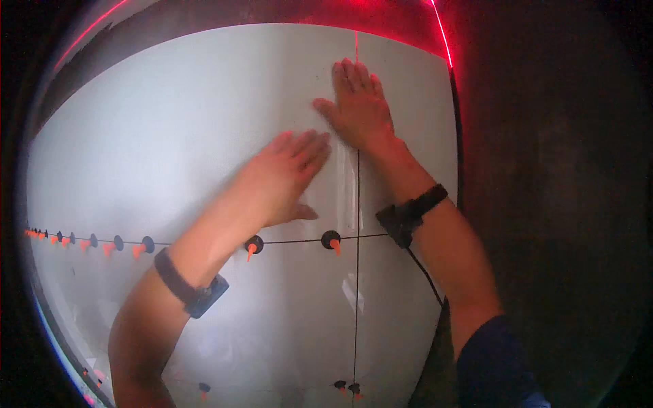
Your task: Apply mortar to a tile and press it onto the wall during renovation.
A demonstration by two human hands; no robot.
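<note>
My right hand [359,112] lies flat on a large glossy pale tile [197,102], its fingers pointing up and the thumb out to the left. Its wrist crosses the dark vertical joint [358,183] between this tile and a narrower one [415,109]. Lower and to the left, my left hand [286,170] is spread on or just over the same tile, thumb toward the right; the fingers are slightly blurred. Neither hand holds anything. Below the left hand, black-and-orange tile spacers [331,240] sit in the horizontal joint.
Several more spacers [148,245] run along the joint to the left, others [340,386] along a lower one. Red laser light [442,34] marks the top and right edges. A dark rough surface [544,204] adjoins at right. Strapped devices [207,297] sit on both forearms; a black cable [425,275] trails from the right one.
</note>
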